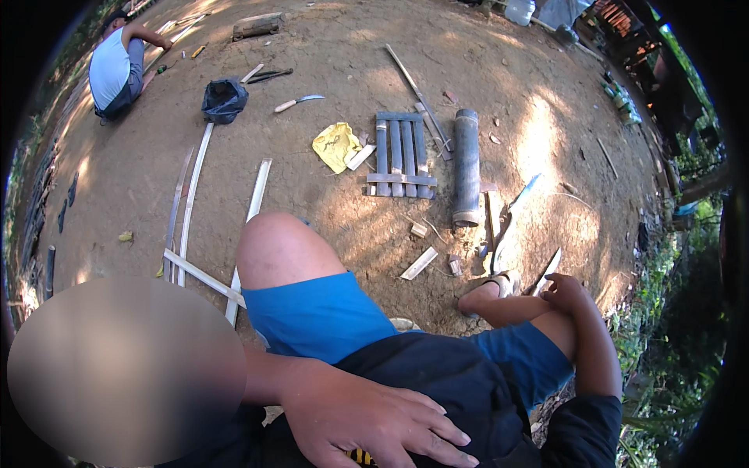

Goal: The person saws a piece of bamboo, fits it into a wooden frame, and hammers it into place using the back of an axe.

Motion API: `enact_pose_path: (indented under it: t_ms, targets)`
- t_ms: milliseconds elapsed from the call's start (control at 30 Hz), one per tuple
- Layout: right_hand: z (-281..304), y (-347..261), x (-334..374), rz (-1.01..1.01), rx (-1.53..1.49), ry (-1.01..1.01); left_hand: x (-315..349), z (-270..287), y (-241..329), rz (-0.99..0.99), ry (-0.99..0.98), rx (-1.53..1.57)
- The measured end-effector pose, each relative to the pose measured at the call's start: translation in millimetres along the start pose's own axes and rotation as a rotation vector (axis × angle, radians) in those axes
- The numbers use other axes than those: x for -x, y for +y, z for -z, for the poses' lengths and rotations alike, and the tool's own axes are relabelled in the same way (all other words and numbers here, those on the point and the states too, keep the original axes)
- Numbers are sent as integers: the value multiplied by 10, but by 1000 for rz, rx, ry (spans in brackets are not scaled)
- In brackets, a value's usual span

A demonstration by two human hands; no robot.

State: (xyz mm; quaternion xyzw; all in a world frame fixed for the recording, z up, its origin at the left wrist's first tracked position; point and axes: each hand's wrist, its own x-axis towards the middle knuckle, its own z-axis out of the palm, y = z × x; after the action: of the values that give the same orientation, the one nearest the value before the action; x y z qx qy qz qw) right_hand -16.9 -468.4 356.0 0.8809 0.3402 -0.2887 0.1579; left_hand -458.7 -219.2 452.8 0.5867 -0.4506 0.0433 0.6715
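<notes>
My left hand (374,417) lies flat on the front of my black shirt, fingers spread and nothing in them. My right hand (567,293) hangs loosely over my right knee, its fingers slightly bent and apart. A knife blade (551,267) lies on the ground just past those fingers; I see no grip on it. Nearby, beside my sandalled foot, is a long curved blade (511,218). Ahead of me a small rack of dark bamboo slats (396,152) rests on the dirt. To its right lies a thick bamboo tube (466,168).
Yellow plastic bag (337,147), black bag (225,101) and curved knife (299,103) are on the ground. Long bamboo strips (193,199) lie to the left, short offcuts (420,264) before me. Another person (117,70) crouches far left. Plants (663,374) border the right side.
</notes>
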Motion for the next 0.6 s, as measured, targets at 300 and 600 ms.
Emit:
enact_pose_path:
  t_ms: [300,600]
  targets:
    - [485,-236,142,48,-63,33,740,98,218,200,102,4]
    - [1181,-1293,-666,449,-135,147,700,420,503,432,403,-188]
